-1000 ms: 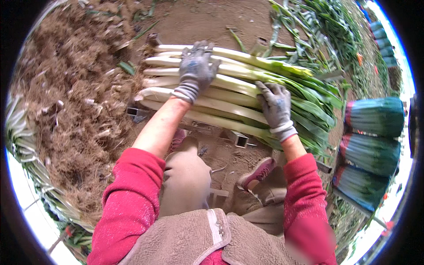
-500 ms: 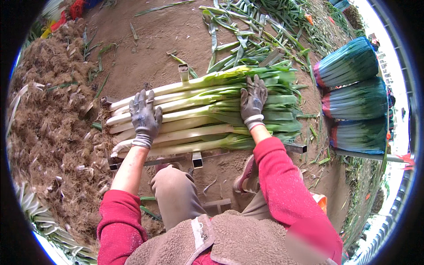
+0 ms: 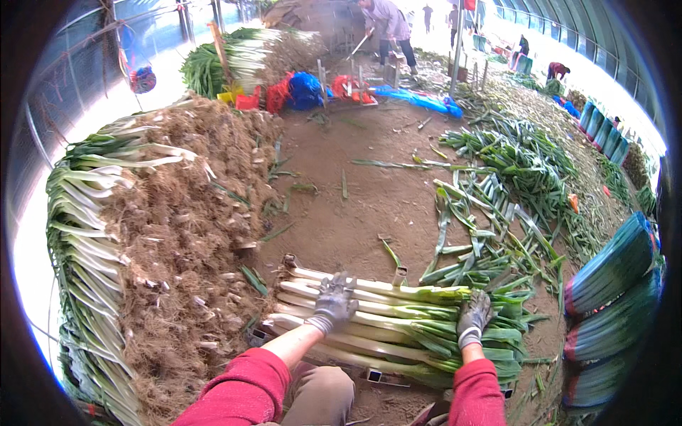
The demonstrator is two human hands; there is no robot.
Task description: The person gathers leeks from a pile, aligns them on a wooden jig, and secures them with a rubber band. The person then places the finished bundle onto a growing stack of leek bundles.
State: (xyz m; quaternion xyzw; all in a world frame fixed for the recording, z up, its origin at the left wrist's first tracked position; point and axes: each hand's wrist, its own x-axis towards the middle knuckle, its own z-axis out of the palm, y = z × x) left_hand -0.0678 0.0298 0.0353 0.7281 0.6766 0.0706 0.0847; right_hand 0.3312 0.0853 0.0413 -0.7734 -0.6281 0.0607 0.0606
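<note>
A layer of long green onions point(image 3: 383, 330) lies across a low metal frame point(image 3: 374, 376), white root ends to the left and green leaves to the right. My left hand point(image 3: 335, 304), in a grey glove, rests on the white stalks with its fingers stretched out over them. Against the green leaves on the right lies my right hand point(image 3: 474, 316), also gloved, its fingers laid forward over the upper leaves. Both hands press from above and neither is wrapped round a stalk.
At left stretches a big heap of green onions with brown roots point(image 3: 192, 263). Loose cut leaves point(image 3: 518, 163) litter the soil ahead. Blue-wrapped bundles point(image 3: 612, 266) stand at right. Farther off are blue plastic point(image 3: 307, 91), another onion pile point(image 3: 249, 57) and a person point(image 3: 387, 25) holding a tool.
My view has tilted up, so the far end of the tunnel and other people now show. Both hands stay flat on the green onions, with the left fingers a little more bent.
</note>
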